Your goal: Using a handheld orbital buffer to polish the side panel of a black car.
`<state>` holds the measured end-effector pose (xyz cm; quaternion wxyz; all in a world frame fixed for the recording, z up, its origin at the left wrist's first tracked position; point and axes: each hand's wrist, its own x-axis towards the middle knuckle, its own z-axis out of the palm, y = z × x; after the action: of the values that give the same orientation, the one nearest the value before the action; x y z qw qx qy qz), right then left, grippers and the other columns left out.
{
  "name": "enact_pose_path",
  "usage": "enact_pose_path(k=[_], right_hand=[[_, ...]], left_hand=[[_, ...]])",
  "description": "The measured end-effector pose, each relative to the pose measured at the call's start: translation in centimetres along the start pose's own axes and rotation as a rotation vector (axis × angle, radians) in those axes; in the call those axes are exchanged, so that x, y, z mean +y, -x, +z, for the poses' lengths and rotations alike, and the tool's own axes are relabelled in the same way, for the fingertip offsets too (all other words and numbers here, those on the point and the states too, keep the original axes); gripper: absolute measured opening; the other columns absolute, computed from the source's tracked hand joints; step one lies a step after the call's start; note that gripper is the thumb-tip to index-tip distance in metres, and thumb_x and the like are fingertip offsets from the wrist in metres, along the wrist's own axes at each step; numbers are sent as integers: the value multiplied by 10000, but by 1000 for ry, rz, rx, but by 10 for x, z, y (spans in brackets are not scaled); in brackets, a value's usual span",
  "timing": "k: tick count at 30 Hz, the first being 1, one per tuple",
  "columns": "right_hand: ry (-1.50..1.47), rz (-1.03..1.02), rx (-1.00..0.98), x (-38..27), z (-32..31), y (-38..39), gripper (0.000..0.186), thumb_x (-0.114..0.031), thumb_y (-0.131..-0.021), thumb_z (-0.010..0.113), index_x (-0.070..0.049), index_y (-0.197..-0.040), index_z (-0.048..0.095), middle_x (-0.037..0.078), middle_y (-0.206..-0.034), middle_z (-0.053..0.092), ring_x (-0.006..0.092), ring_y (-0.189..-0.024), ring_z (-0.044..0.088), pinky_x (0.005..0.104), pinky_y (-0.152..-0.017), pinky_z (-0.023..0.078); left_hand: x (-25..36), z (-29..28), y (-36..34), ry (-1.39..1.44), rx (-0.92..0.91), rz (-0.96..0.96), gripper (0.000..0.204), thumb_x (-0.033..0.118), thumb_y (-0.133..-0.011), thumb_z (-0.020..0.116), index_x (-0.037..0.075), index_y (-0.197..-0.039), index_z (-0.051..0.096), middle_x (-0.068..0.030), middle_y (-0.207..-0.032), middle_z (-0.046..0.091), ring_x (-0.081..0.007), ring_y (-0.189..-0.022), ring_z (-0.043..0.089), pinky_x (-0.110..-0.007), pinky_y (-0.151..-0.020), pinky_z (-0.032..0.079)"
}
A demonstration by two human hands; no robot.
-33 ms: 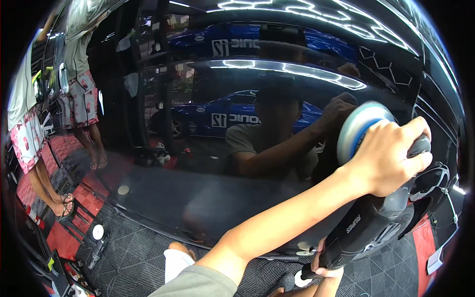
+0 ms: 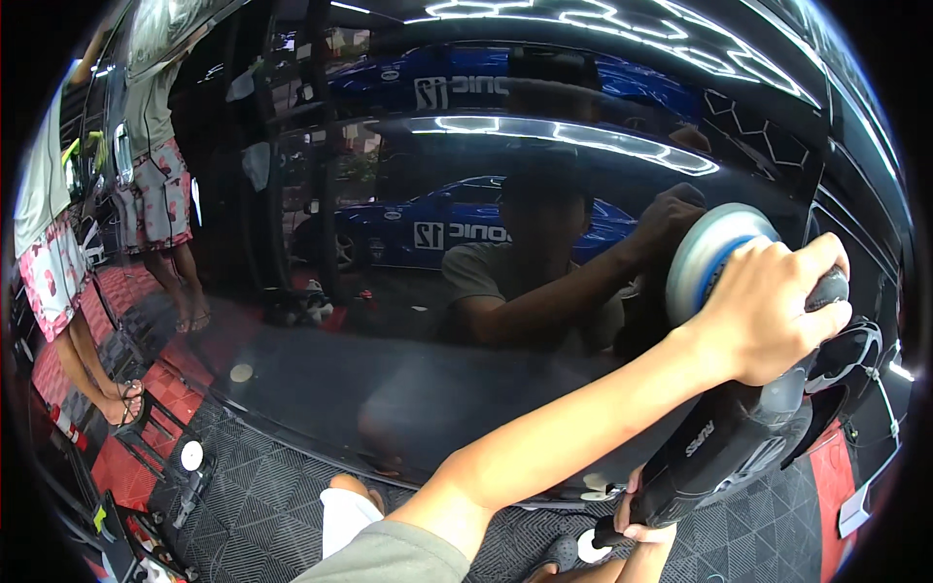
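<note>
A black corded-style power polisher (image 2: 714, 449) is held in both of my hands at the right. My left hand (image 2: 763, 309) wraps over its head, fingers curled around the rounded front end. Lower down, my right hand (image 2: 649, 528) grips the narrow rear end, partly hidden by the body. The pale round pad (image 2: 688, 260) with its blue backing faces the glossy black car panel (image 2: 486, 384); it seems to rest against the panel, though the contact edge is hard to make out. My left arm reflects in the paint, beside a mirrored blue car.
Another person (image 2: 47, 282) stands on a black stool (image 2: 154, 437) at the far left. A second tool with a white disc (image 2: 192, 455) is on the black tiled floor (image 2: 262, 530). A loaded cart (image 2: 124, 534) is at lower left. A cord (image 2: 886, 403) hangs at right.
The polisher and both hands have shifted very slightly to the right, the pad also a touch lower. Both grips are the same.
</note>
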<state>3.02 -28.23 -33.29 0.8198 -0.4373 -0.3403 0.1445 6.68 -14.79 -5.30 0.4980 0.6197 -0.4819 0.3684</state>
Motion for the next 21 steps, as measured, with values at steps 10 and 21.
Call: enact_pose_path(k=[10,21], right_hand=[[-203,-178,84,25,-46,26,693,17,-565,783,22,-1098,340,131,-596,534,242,-463,558,317,-431,488],[-40,-29,-93,93,44,-8,641,78,-656,758,25,-1138,339,96,-710,588,188,-639,610,303,-613,512]], left_hand=[[-36,108,-11,-140,-137,-45,312,267,-781,617,-3,-927,563,-219,-743,618,-398,-784,615,-466,-828,424],[15,-44,49,-71,-143,-27,302,256,-754,666,65,-963,563,-147,-638,568,-358,-628,571,-430,-642,421]])
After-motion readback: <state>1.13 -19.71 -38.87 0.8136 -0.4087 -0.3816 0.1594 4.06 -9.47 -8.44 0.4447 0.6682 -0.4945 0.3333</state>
